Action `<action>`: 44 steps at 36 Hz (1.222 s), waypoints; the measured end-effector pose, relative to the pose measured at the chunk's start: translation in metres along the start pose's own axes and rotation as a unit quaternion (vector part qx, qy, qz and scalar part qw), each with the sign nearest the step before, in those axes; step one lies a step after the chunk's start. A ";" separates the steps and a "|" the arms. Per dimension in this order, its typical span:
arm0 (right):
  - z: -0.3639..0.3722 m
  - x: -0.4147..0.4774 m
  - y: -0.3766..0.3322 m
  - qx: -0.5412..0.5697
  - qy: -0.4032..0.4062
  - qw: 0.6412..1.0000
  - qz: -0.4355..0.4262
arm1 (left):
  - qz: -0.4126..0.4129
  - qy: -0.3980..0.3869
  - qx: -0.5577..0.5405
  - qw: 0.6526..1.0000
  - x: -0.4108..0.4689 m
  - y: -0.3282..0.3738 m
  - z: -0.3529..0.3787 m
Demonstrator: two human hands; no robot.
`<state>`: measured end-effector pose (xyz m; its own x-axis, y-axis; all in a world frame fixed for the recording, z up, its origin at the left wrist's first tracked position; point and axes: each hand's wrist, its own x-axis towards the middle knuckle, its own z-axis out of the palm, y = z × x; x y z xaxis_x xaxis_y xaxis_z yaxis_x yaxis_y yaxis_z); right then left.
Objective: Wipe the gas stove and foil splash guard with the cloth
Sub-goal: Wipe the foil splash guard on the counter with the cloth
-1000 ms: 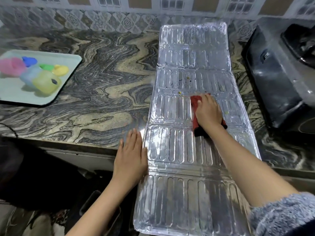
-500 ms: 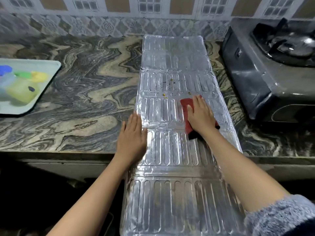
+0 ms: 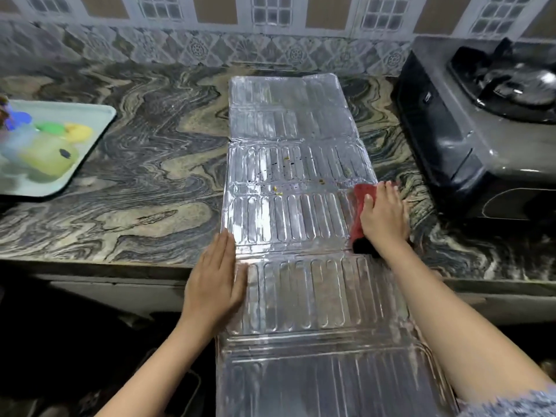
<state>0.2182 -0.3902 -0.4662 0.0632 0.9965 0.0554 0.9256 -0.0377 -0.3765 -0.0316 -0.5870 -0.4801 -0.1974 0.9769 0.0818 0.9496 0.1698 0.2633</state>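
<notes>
The silver foil splash guard [image 3: 288, 212] lies flat on the marble counter, its near panels hanging over the front edge. Dark specks and yellow crumbs dot its middle panel. My right hand [image 3: 383, 218] presses a red cloth [image 3: 358, 206] flat on the guard's right edge. My left hand [image 3: 215, 284] rests palm down, fingers together, on the guard's left edge at the counter's front. The black gas stove [image 3: 469, 139] stands on the counter to the right, apart from both hands.
A pale green tray [image 3: 90, 145] with several coloured plastic cups sits at the left of the marble counter [image 3: 150, 182]. A tiled wall [image 3: 270, 40] runs behind. Below the counter's front edge it is dark.
My right hand has slid the red cloth from the middle of the guard to its right edge. My left hand stays pressed on the left edge. The camera has shifted right.
</notes>
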 end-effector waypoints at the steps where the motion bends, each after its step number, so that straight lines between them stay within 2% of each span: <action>1: 0.001 -0.001 0.000 0.003 0.004 1.000 0.002 | -0.006 0.012 -0.010 1.000 0.004 -0.001 -0.003; 3: 0.001 -0.002 0.000 0.006 0.010 1.000 0.005 | -0.034 0.027 -0.028 0.999 0.017 -0.004 -0.007; 6: 0.002 -0.002 -0.001 0.003 0.009 1.000 0.010 | -0.079 -0.005 -0.034 0.996 0.040 -0.007 -0.005; 13: 0.005 0.000 -0.014 0.004 0.010 1.000 0.011 | -0.045 -0.034 0.005 0.998 0.046 -0.006 0.000; 25: 0.044 -0.011 -0.112 0.015 -0.070 0.985 -0.155 | -0.039 -0.052 -0.029 0.997 0.043 0.002 0.007; 37: 0.069 -0.034 -0.192 0.055 -0.133 0.941 -0.308 | -0.004 -0.017 -0.005 1.000 0.034 0.007 0.003; 40: 0.073 -0.029 -0.199 0.059 -0.137 0.936 -0.320 | -0.008 -0.015 -0.005 1.000 0.031 0.008 0.003; 44: 0.071 -0.016 -0.191 0.062 -0.125 0.947 -0.290 | -0.022 -0.020 -0.012 0.999 0.029 0.010 0.003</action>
<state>0.0141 -0.3942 -0.4608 -0.5461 0.8347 0.0712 0.7264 0.5142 -0.4560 -0.0270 -0.5567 -0.4783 -0.2280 0.9732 0.0306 0.9342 0.2098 0.2884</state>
